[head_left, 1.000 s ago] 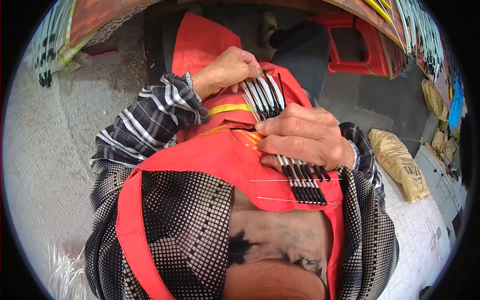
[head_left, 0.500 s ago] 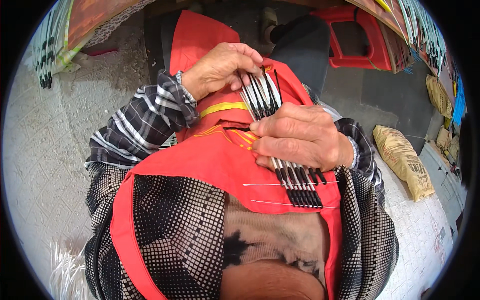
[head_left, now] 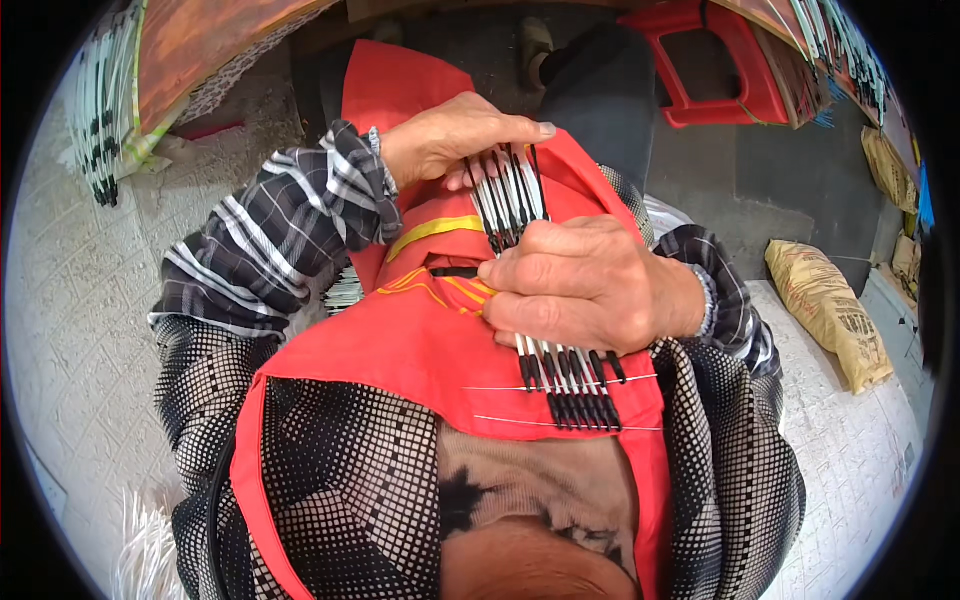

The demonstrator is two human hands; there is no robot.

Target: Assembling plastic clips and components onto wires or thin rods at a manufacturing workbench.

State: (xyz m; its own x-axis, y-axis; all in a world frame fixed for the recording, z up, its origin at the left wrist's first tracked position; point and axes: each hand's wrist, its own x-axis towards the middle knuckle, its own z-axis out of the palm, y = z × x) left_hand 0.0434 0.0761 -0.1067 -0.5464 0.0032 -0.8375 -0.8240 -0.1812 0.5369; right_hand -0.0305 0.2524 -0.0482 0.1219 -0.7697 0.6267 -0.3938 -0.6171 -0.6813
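both hands work a fan of thin black-and-white sticks (head_left: 520, 215) over a red apron (head_left: 400, 340); right hand (head_left: 585, 285) clamped at centre, left hand (head_left: 455, 140) pinching tips at 12 o'clock; best kept flat, evenly spaced, ends aligned toward 6 o'clock.

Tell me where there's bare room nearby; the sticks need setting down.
Bare floor lies left of the checked sleeve. Paler floor sits right, below the tan sack. The lap is crowded: both hands hold the sticks over the red apron.
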